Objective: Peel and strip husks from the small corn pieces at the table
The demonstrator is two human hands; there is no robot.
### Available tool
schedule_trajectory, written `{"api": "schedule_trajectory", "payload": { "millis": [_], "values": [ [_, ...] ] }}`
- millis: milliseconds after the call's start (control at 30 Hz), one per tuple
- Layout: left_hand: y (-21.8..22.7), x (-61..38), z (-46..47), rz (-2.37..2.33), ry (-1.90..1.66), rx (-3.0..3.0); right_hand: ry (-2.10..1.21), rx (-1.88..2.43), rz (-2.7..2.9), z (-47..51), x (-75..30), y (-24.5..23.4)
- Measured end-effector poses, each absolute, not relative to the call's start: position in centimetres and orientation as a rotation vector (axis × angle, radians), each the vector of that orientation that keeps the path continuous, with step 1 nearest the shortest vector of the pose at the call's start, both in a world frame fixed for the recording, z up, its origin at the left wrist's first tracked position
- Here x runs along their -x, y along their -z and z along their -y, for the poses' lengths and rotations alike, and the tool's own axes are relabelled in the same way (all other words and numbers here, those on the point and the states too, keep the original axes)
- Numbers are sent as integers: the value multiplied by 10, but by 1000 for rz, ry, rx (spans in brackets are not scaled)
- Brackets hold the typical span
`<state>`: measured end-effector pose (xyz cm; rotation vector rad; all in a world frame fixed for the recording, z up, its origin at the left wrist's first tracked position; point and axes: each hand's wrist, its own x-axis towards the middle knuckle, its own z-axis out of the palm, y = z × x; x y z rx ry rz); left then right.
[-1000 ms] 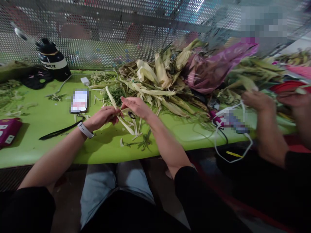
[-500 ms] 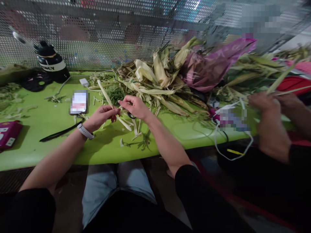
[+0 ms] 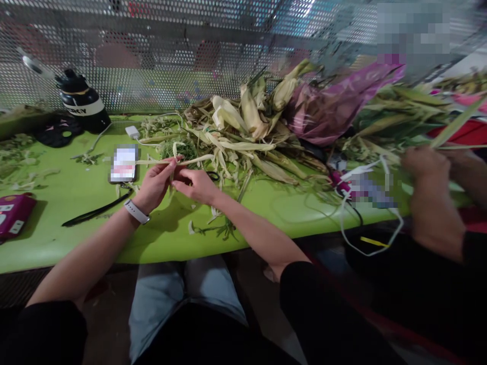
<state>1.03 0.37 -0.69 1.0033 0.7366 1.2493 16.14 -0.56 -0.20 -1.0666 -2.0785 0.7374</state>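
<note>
My left hand (image 3: 154, 183), a white watch on its wrist, is closed on a long pale corn husk strip (image 3: 198, 159) that lies level across the green table (image 3: 68, 197). Beside it my right hand (image 3: 196, 185) pinches the same strip from below. Just behind both hands rises a heap of corn husks and ears (image 3: 243, 126). Torn husk scraps (image 3: 216, 228) lie on the table under my right forearm. A small dark ring-shaped item (image 3: 213, 176) rests beside my right hand.
A phone (image 3: 124, 163) with a black strap (image 3: 95, 212) lies left of my hands. A black bottle (image 3: 81, 99) stands at the back left by the perforated metal wall (image 3: 152, 56). Pink plastic wrap (image 3: 331, 109) tops the heap. Another person's hands (image 3: 429, 177) handle husks at right, near white cables (image 3: 365, 223).
The husk strip swung from slanting to nearly level. My right hand dropped lower and nearer my left. The other person's hands shifted slightly right.
</note>
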Motion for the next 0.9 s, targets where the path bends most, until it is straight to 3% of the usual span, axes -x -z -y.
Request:
{"api": "schedule_trajectory", "payload": {
  "millis": [200,467,700,900],
  "values": [
    [10,-13,-4,-693,-1270,-944,-867,1033,1930,-3,-161,9],
    [5,-11,-3,-740,-1311,-1003,-1416,745,1840,-4,-167,-1],
    [1,-9,-1,-737,-1252,-1024,-1527,724,1813,1,-170,-7],
    [-2,-3,0,-799,-1236,-1053,-1463,979,1504,-8,-172,-1]
  ]
}}
